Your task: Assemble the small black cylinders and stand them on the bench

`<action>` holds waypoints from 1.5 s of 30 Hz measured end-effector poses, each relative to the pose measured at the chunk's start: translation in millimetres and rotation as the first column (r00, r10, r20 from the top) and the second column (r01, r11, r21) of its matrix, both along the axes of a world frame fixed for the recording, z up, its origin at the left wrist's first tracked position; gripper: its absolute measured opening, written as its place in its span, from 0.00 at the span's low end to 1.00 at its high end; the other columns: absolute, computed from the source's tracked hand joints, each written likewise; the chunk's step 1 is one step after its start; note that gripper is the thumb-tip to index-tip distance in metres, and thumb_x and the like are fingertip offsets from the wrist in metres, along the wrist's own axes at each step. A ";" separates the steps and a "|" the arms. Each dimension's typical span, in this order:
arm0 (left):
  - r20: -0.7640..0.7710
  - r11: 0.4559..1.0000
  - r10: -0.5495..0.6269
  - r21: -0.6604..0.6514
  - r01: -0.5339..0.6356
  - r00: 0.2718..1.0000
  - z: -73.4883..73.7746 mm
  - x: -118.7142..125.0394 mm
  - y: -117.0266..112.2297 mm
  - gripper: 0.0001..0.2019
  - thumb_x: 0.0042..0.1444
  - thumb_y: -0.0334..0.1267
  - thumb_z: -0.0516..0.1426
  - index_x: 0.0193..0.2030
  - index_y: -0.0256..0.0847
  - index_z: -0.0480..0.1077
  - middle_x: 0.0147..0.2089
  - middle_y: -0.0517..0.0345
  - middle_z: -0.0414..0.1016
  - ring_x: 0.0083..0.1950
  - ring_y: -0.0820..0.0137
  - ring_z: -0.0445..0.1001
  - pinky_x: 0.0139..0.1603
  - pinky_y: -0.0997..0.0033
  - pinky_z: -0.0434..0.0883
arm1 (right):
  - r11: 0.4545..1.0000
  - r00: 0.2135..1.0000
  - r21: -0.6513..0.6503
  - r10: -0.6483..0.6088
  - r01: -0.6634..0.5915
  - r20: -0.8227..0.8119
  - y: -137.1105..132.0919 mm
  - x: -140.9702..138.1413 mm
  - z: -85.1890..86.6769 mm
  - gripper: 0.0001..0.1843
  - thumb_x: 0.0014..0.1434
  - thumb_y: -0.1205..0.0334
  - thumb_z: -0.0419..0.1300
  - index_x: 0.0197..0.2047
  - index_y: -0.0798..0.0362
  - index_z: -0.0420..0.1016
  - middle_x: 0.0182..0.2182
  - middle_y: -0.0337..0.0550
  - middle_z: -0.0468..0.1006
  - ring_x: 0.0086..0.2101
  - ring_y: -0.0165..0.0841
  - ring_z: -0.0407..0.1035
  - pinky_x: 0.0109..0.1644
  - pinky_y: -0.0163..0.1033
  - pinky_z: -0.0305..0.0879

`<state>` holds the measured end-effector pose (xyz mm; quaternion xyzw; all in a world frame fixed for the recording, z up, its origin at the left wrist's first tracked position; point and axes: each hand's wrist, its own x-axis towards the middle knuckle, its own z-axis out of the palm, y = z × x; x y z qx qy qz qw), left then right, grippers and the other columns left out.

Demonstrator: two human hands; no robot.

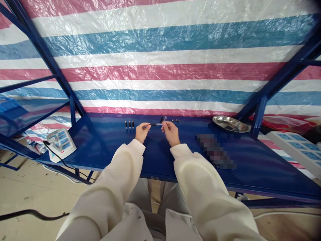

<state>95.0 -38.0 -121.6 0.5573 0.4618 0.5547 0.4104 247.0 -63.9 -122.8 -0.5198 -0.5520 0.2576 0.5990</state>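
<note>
nearest, pale sleeves are stretched over the front edge of the table. beside the right one, a dark object is blurred out and cannot be identified. toward the left end, a socket strip is set down.

farther in, a slim pen is held crosswise over the table, between 2 hands: its dark end is pinched by the fingertips of the left hand, its clear end by those of the right hand. how hard it is squeezed cannot be told. if the ends are pushed out of line, the barrel could be bent; if the pinch is slackened, it could be dropped.

just beyond, 3 dark pieces are lined up at left, and shiny parts, too small to be counted, are clustered at right. these could be knocked and scattered by a sideways sweep of either hand. a plate is placed farther right; behind everything, a striped sheet is hung.
</note>
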 end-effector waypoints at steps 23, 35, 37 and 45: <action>-0.086 0.981 -0.139 0.127 0.149 0.987 -4.9 3.7 -3.2 0.13 0.44 0.44 0.63 0.33 0.36 0.75 0.30 0.55 0.75 0.28 0.76 0.67 0.29 0.74 0.65 | 0.970 0.965 -0.069 0.241 -0.234 0.100 7.5 -0.9 -22.2 0.45 0.43 0.69 0.55 0.66 0.48 0.50 0.59 0.51 0.64 0.54 0.42 0.63 0.50 0.51 0.65; -0.134 0.978 0.014 0.208 0.014 0.991 3.8 5.7 -8.2 0.10 0.48 0.39 0.60 0.36 0.37 0.73 0.35 0.55 0.76 0.29 0.76 0.68 0.31 0.74 0.65 | 0.958 0.958 -0.113 0.273 -0.263 0.086 7.9 -2.2 -20.4 0.43 0.44 0.70 0.55 0.65 0.49 0.52 0.58 0.51 0.65 0.53 0.42 0.65 0.51 0.52 0.66; -0.191 0.968 0.006 0.247 0.042 0.982 10.5 6.5 -10.8 0.08 0.49 0.38 0.60 0.35 0.37 0.73 0.35 0.55 0.76 0.30 0.75 0.69 0.32 0.74 0.66 | 0.960 0.960 -0.114 0.266 -0.256 0.088 9.4 -2.2 -22.2 0.43 0.44 0.70 0.55 0.66 0.50 0.52 0.58 0.52 0.66 0.52 0.42 0.66 0.49 0.51 0.67; -0.786 0.952 0.017 0.202 0.231 0.618 76.6 -5.5 1.0 0.02 0.48 0.33 0.61 0.30 0.40 0.75 0.35 0.55 0.78 0.40 0.65 0.73 0.47 0.60 0.66 | 0.992 0.929 0.051 0.089 -0.115 0.360 7.5 4.1 -24.9 0.37 0.48 0.70 0.52 0.64 0.54 0.58 0.57 0.53 0.66 0.52 0.40 0.66 0.57 0.52 0.62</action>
